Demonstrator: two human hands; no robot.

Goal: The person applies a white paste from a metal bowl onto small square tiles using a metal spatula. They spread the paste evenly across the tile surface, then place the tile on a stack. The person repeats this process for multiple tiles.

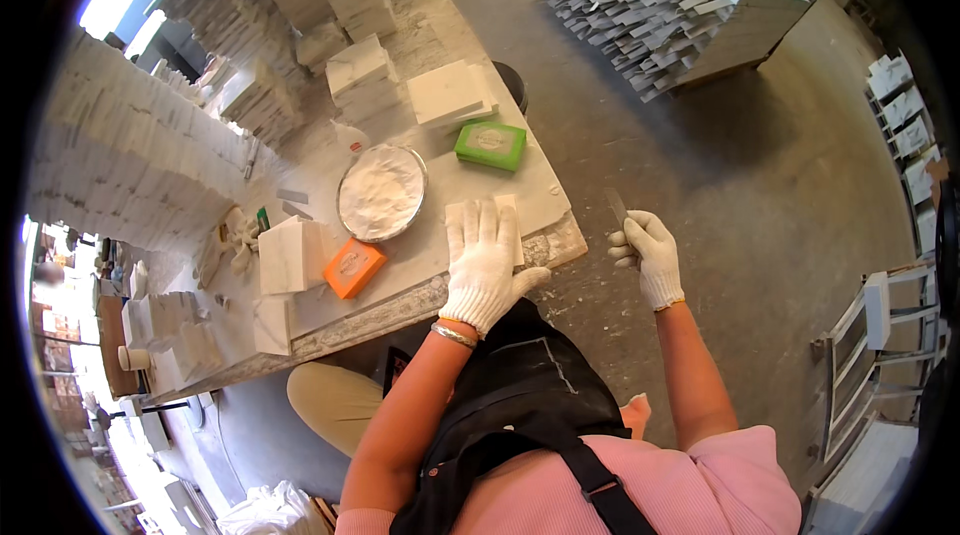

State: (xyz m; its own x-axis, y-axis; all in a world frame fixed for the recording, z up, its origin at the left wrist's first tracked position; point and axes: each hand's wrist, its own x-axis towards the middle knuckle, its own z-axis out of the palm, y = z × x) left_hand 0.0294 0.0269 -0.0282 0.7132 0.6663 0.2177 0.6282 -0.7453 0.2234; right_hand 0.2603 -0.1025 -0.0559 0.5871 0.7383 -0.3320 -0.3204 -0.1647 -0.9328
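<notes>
Bowl (381,193) on table (545,197); box (491,146) right of it, another box (354,268) in front.

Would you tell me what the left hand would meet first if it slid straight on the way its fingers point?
Probably the green box: the left hand points up the table toward it.

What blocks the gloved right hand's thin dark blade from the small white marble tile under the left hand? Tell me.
Nothing visible. The right hand holds the thin dark blade off the table edge; open air separates it from the white marble tile, which the left hand presses flat.
</notes>
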